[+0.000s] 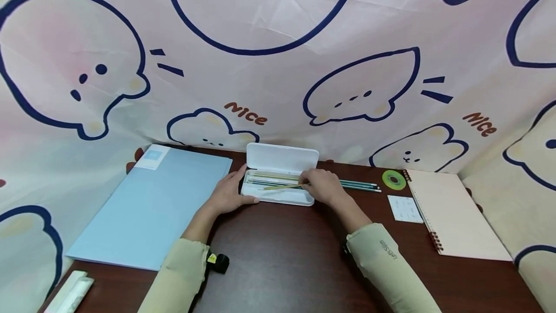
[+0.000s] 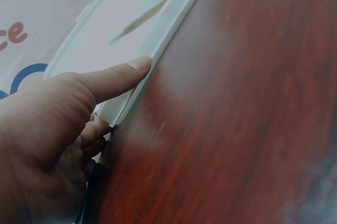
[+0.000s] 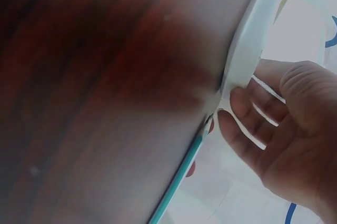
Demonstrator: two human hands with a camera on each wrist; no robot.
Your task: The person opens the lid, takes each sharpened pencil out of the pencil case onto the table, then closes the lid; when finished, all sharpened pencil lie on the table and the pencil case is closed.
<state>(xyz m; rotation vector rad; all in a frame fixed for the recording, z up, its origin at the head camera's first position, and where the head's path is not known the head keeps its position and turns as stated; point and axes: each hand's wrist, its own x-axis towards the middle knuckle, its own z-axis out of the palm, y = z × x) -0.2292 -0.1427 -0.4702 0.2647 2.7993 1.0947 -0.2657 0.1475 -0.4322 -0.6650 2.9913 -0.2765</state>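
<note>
A white pencil case (image 1: 292,199) lies on the table with its lid (image 1: 282,157) raised at the back. Several pencils are inside it. My left hand (image 1: 228,191) grips the case's left end, its thumb (image 2: 118,79) along the front edge and its fingers round the side. At the right end my right hand (image 1: 323,186) pinches a yellowish pencil (image 1: 280,187), which slants over the case with its tip leftward. In the right wrist view the other fingers (image 3: 258,110) hang loosely beside the case's end; the pinch itself is hidden there.
Several teal pencils (image 1: 359,186) lie right of the case. Farther right are a green disc-shaped roll (image 1: 394,179), a white card (image 1: 405,208) and a spiral notebook (image 1: 460,216). A blue folder (image 1: 152,206) covers the left, with white packets (image 1: 71,291) near it. A patterned cloth (image 1: 278,86) hangs behind.
</note>
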